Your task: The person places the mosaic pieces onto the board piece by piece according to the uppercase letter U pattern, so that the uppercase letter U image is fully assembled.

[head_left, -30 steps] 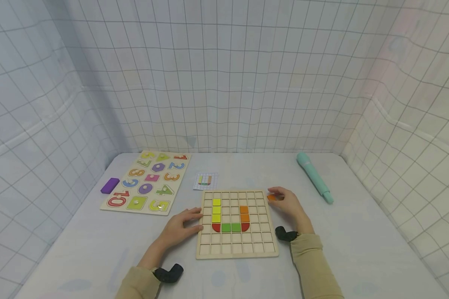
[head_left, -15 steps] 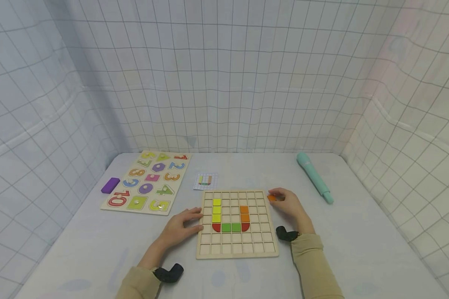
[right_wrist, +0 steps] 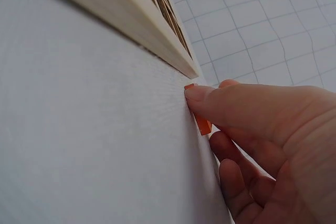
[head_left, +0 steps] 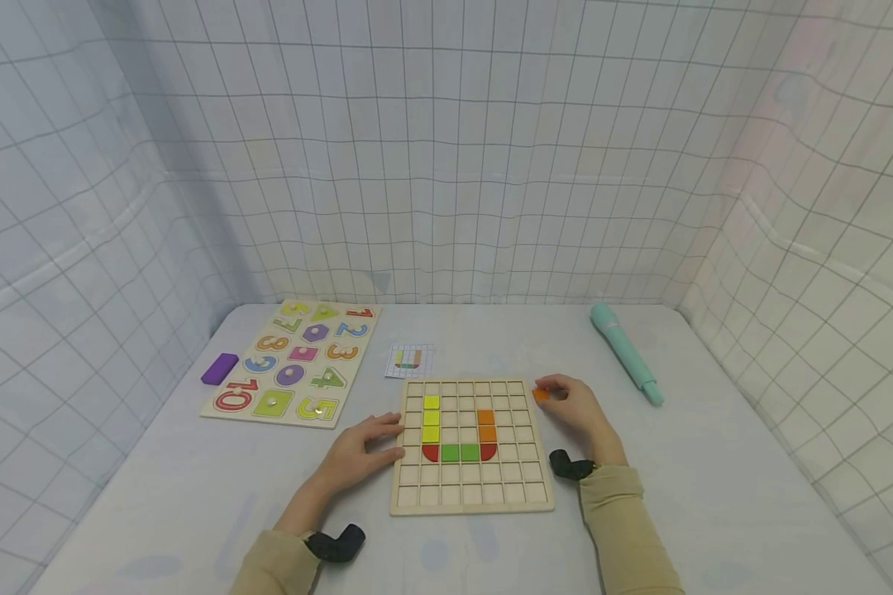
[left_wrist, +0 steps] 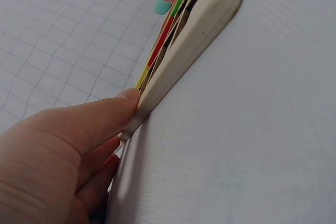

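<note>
A wooden grid board (head_left: 470, 510) lies flat on the table. In its cells a U shape is laid out, with yellow tiles (head_left: 432, 417) down the left, orange tiles (head_left: 487, 426) down the right, green tiles (head_left: 459, 453) along the bottom and a rounded red tile (head_left: 431, 452) at each lower corner. My left hand (head_left: 359, 452) rests at the board's left edge, thumb and fingers spread and touching it. Just beyond the upper right corner, my right hand (head_left: 576, 409) pinches a loose orange tile (right_wrist: 203, 123) between thumb and fingers, close over the table.
A small pattern card (head_left: 409, 361) showing a similar U lies behind the grid board. To the left are a number-and-shape peg puzzle (head_left: 268, 422) and a purple block (head_left: 219, 369). A long teal stick-like object (head_left: 625, 351) lies at the back right. Gridded curtains surround the table.
The right hand has shifted very slightly to the right, and less of the orange tile shows behind its fingers. The left hand and the tiles on the board stay as they were.
</note>
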Demonstrator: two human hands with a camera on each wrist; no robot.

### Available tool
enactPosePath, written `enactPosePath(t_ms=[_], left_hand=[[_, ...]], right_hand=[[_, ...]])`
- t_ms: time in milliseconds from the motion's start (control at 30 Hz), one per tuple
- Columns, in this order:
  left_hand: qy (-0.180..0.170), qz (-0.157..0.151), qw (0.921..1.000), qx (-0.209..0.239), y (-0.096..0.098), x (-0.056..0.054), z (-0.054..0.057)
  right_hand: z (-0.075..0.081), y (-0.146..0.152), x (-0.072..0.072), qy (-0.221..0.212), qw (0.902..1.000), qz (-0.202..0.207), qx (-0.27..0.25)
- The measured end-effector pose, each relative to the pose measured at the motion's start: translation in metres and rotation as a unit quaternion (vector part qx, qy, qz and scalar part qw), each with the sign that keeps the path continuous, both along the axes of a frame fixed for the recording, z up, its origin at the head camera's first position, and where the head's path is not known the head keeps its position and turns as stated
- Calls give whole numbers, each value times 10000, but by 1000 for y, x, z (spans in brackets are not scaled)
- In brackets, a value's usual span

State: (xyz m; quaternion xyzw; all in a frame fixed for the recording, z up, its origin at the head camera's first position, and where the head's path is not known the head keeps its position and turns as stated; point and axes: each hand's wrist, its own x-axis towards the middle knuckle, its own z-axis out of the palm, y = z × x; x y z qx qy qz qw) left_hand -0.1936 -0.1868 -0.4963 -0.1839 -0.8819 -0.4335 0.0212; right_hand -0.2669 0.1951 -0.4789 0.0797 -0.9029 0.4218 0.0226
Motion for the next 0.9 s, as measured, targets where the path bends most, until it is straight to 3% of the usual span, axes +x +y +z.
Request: enactPosePath(t_ms=[533,900], left_hand=[[-4,3,10000,23,0,1,1],[-10,-5,10000,8,1,1,2]], right_hand=[[-3,3,1,112,9995,-171,252],[3,4,1,-162,9997,-173,-27]])
